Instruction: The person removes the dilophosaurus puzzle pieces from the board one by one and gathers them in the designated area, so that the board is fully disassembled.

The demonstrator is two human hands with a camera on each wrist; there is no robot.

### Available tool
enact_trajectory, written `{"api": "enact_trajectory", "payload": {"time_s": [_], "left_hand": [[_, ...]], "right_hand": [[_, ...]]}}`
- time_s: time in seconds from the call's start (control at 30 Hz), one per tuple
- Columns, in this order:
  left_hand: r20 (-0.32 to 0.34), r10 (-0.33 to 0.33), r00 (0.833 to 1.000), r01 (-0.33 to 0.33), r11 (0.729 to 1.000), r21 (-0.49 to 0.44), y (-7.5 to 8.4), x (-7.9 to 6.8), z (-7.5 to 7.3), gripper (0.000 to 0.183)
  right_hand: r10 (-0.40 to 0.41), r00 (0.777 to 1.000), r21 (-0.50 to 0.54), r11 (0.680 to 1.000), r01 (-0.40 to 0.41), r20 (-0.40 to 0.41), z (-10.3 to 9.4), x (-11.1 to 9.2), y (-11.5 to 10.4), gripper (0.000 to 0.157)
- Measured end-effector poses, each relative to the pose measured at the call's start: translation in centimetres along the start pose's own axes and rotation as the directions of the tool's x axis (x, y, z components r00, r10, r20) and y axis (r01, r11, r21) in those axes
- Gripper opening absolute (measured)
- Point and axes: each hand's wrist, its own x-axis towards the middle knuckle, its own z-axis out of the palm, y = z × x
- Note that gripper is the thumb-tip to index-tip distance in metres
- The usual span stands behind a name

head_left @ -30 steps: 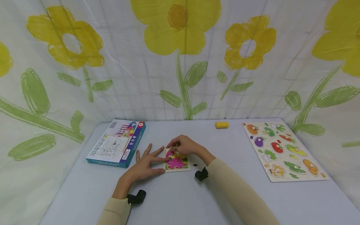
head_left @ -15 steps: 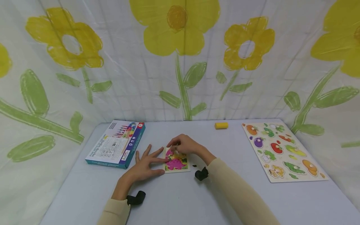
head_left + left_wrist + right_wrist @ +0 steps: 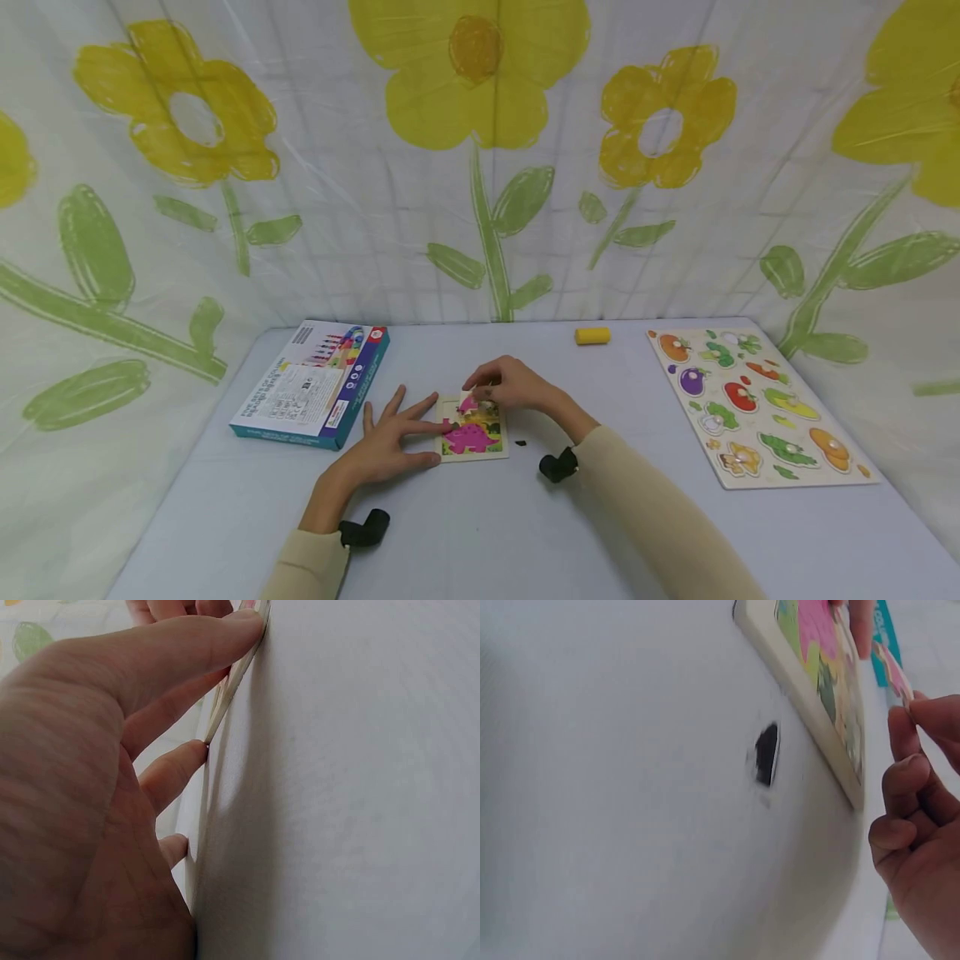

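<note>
A small dinosaur jigsaw puzzle in a pale tray (image 3: 480, 457) lies flat at the middle of the table, with a pink dinosaur on a green and yellow ground. The left hand (image 3: 381, 452) has its fingers spread, and the thumb and a finger steady the tray's left edge. Between thumb and index finger the right hand (image 3: 513, 386) pinches a pink and pale puzzle piece (image 3: 895, 675), tilted up over the tray's top part. Bare tray shows at its upper left corner. In the left wrist view the thumb (image 3: 217, 637) lies along the tray's edge.
At the left stands a flat printed box (image 3: 311, 383). A vegetable peg board (image 3: 705, 408) lies at the right, and a yellow cylinder (image 3: 592, 336) near the back edge. Just right of the tray is a small black scrap (image 3: 766, 754). A flowered curtain (image 3: 337, 250) hangs behind.
The right hand has drawn back slightly to the right with the puzzle piece lifted, uncovering bare tray at the upper left. The left hand has stayed in place.
</note>
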Motion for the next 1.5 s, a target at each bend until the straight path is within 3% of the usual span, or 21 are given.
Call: {"api": "enact_trajectory", "payload": {"time_s": [0.63, 1.5], "left_hand": [[0.01, -0.016, 1.0, 0.016, 1.0, -0.003, 0.1, -0.1, -0.1, 0.044], [0.005, 0.001, 1.0, -0.001, 1.0, -0.018, 0.3, -0.4, 0.0, 0.043]], "right_hand": [[0.03, 1.0, -0.02, 0.999, -0.03, -0.007, -4.1, -3.8, 3.4, 0.019], [0.045, 0.999, -0.087, 0.995, -0.043, 0.016, -4.5, -4.6, 5.0, 0.016]]}}
